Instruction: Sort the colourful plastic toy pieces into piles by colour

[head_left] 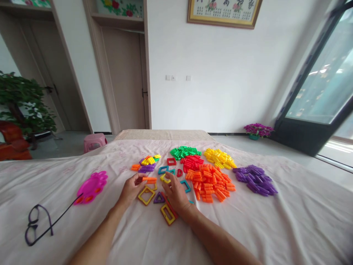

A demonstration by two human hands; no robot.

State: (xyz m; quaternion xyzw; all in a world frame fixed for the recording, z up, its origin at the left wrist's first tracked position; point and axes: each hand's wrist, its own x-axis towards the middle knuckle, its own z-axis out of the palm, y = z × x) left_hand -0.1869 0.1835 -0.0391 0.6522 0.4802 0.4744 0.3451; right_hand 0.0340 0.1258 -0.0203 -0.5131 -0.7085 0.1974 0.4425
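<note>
My left hand [131,188] pinches the left end of an orange piece [149,180] above the cloth. To its right, my right hand [175,191] hovers over flat frame shapes with its fingers apart, holding nothing that shows. Around and below the hands lie a yellow square frame [146,195], a purple triangle [159,198], a yellow rectangle frame [168,214] and blue frames [185,186]. A small mixed pile [147,168] of orange, purple, yellow and green pieces sits beyond my left hand. The large orange pile [211,183] is right of my right hand.
Red [192,162], green [184,151], yellow [219,158] and purple [256,179] piles stand at the back and right. On the left lie a pink paw-shaped tray [92,185] and black glasses [33,226]. A pink stool [94,142] stands beyond the cloth [248,228].
</note>
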